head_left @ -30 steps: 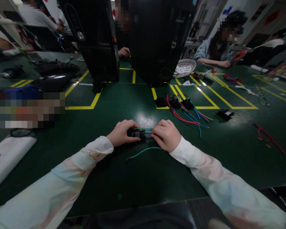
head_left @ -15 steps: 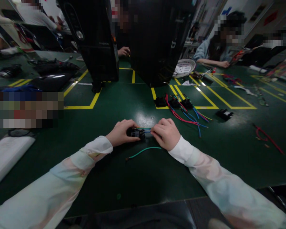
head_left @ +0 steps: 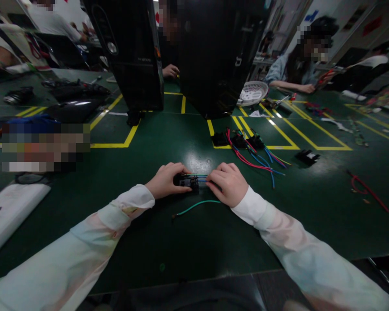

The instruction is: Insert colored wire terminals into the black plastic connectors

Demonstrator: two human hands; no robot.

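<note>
My left hand (head_left: pixel 166 180) grips a small black plastic terminal block (head_left: pixel 187 183) between thumb and fingers, just above the green tabletop. Out of the block's right side run thin wires (head_left: pixel 201 177), one green-yellow and one blue. Their far ends disappear in the pinched fingers of my right hand (head_left: pixel 228 183). How many wires those fingers hold is hidden. Below both hands a loose green wire (head_left: pixel 197 204) lies on the table, with a dark tip at its left end.
Several black blocks with coloured wires (head_left: pixel 238 140) lie to the right, near another black block (head_left: pixel 307 157) and a red wire (head_left: pixel 369 190). Two tall black cases (head_left: pixel 129 60) stand at the back. A white power strip (head_left: pixel 16 211) sits at left. A co-worker's hand (head_left: pixel 170 71) shows between the cases.
The whole view has shifted slightly to the right. Both hands keep their hold on the block and the wires, with no other visible movement.
</note>
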